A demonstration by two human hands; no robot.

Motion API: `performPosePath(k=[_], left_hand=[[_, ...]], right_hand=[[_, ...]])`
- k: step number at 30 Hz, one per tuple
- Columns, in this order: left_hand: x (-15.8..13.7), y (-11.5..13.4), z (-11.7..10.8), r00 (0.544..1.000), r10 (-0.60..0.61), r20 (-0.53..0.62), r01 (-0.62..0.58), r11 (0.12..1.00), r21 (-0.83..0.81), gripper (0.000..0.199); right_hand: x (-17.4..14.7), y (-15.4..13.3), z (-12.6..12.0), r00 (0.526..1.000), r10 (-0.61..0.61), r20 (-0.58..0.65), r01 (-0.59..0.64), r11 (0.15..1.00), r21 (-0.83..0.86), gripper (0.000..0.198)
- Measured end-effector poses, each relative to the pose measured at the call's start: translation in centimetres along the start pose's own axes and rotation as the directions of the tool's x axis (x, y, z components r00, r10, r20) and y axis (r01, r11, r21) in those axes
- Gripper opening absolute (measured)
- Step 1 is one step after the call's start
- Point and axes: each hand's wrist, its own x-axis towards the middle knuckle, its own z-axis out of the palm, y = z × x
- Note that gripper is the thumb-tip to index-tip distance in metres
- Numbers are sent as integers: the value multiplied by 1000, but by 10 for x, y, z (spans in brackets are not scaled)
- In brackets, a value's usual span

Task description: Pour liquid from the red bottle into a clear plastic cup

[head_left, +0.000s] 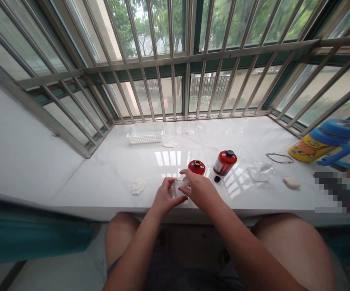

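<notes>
A small clear plastic container (173, 190) is held low over the front edge of the white counter. My left hand (164, 197) curls around its left side and underside. From the right, my right hand (199, 186) closes over its other side, with the thumb and fingertips against it; the palm hides part of the container. Just behind my right hand stands a red-brown bottle (193, 166) with its mouth uncovered. A second red-brown bottle (223, 165), with a black cap and a pale label, is to its right. A loose black cap (217, 179) lies between them, nearer the edge.
On the white counter (102, 178) are a white basket (146, 138), a crumpled tissue (138, 187), a clear plastic wrapper (258, 171), a beige lump (292, 183) and a thin cord loop (279, 158). A blue-yellow flask (317, 141) stands right. Metal window bars (190, 58) close off the back.
</notes>
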Motion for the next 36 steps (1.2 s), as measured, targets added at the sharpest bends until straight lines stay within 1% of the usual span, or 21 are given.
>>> performPosePath(k=[2, 4, 5, 8, 11, 15, 17, 19, 22, 25, 29, 33, 36], left_hand=[[0, 2, 0, 1000, -3, 2, 3, 1000, 8, 73], [0, 4, 0, 1000, 6, 7, -6, 1000, 1, 70], [0, 5, 0, 1000, 12, 11, -11, 1000, -12, 68], [0, 5, 0, 1000, 12, 15, -11, 999, -47, 66], [0, 2, -1, 1000, 8, 13, -7, 999, -33, 68], [0, 0, -1, 1000, 16, 11, -15, 999, -44, 69], [0, 2, -1, 1000, 13, 14, -12, 999, -47, 67], [0, 5, 0, 1000, 11, 16, -10, 999, -31, 64], [0, 9, 0, 999, 19, 28, -19, 1000, -17, 62], [1, 10, 0, 999, 27, 39, -26, 999, -19, 64], [2, 7, 0, 998, 31, 49, -29, 999, -36, 66], [2, 7, 0, 999, 26, 47, -24, 999, -37, 67], [1, 8, -1, 999, 0, 49, 0, 1000, 2, 70]], right_hand=[[-8, 6, 11, 996, 52, -68, -46, 994, 98, 50], [-18, 11, 21, 986, 107, -125, -77, 971, 225, 55], [-23, 14, 26, 981, 132, -139, -84, 949, 305, 59], [-39, 19, 39, 970, 197, -144, -94, 847, 523, 69], [-51, 21, 47, 955, 246, -168, -94, 785, 612, 68], [-58, 15, 53, 937, 297, -182, -112, 752, 650, 57], [-56, 11, 54, 927, 328, -181, -129, 734, 667, 55], [-53, 7, 54, 923, 333, -190, -122, 726, 677, 51], [-45, 5, 54, 929, 303, -213, -101, 760, 641, 44], [-40, 6, 52, 924, 307, -228, -123, 804, 582, 41], [-38, 9, 51, 917, 308, -252, -128, 828, 546, 36], [-38, 13, 53, 925, 285, -252, -105, 827, 552, 35], [-39, 16, 57, 924, 296, -242, -95, 791, 604, 40]])
